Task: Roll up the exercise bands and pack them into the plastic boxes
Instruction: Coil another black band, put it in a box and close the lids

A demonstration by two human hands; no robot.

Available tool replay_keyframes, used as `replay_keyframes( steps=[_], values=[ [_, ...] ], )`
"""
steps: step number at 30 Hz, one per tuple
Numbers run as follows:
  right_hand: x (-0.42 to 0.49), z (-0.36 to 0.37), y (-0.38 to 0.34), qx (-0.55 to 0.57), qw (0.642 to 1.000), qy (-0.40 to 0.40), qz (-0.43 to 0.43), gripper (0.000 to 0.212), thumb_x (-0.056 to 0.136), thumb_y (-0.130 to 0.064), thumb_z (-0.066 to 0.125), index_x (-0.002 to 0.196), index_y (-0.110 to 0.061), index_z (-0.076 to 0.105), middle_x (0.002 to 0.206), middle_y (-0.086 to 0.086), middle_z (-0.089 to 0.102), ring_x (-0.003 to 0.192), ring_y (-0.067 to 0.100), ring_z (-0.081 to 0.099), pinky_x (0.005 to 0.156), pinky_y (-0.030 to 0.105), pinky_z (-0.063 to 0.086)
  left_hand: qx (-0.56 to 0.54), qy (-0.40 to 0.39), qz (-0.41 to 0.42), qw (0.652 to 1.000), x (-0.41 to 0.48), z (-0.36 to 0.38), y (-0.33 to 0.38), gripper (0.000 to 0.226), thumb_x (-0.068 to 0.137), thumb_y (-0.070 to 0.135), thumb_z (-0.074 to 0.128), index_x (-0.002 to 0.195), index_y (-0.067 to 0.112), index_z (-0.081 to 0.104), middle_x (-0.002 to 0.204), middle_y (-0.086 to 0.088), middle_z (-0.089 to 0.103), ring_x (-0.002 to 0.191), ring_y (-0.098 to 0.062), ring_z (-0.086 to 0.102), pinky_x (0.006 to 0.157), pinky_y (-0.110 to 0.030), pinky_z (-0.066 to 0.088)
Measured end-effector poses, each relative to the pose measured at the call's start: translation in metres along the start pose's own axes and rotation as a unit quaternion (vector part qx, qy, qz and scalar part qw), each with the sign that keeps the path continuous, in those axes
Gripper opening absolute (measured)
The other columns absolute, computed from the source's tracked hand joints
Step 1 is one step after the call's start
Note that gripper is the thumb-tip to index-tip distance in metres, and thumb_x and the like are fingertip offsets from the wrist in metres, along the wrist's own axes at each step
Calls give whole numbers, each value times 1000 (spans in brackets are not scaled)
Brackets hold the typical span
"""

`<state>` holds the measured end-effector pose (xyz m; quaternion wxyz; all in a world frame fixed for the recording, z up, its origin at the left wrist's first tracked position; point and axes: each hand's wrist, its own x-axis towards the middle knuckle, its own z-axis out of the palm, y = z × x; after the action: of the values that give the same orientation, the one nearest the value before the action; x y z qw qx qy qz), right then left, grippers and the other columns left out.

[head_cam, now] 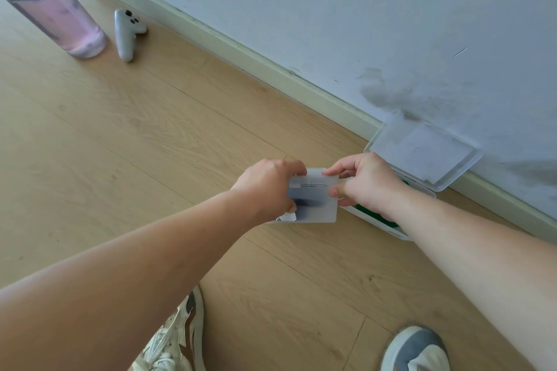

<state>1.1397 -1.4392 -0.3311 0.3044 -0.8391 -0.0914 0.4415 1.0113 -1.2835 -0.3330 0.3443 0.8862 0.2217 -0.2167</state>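
Pale wood-plank floor [150,135] and the items resting on it.
The planks run diagonally to a cream skirting board [241,51] at the foot of the wall. At far left stands 1 translucent bottle [51,6], upright and holding pink liquid; just beside it on the right lies 1 white controller [128,33]. At right, 1 open plastic box [428,159] sits against the skirting board, its lid leaning back on the wall and a green band [373,215] inside. Just left of it is a smaller box [316,199]; whether it touches the planks cannot be told. Nearest the viewer, 2 shoes stand well apart: a cream shoe [177,337] and a grey-and-white shoe [417,349].
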Motion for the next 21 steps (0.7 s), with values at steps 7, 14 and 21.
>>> replay_keyframes(
  steps=[7,14,21],
  values=[
    [3,3,-2,-13,1000,18,-19,34,84,5,78,96,-27,78,102,8,69,94,30,72,84,44,64,-8,4,-12,1000,4,-4,0,55,81,16,80,130,32,62,112,1,64,104,-23,61,87,-40,56],
    [-1,-1,-10,-217,972,-42,-85,22,85,-15,80,91,-30,66,120,-7,67,97,13,65,85,29,50,-16,26,-9,999,-9,6,-5,54,83,20,76,132,37,60,99,6,61,96,-19,59,82,-37,56],
    [-4,12,-20,-199,971,-74,-112,36,78,-34,84,108,-49,72,102,-21,72,94,6,68,82,30,56,-17,22,-3,1000,-6,2,-4,49,80,20,78,123,41,65,102,6,68,97,-20,64,82,-40,58]
  ],
)
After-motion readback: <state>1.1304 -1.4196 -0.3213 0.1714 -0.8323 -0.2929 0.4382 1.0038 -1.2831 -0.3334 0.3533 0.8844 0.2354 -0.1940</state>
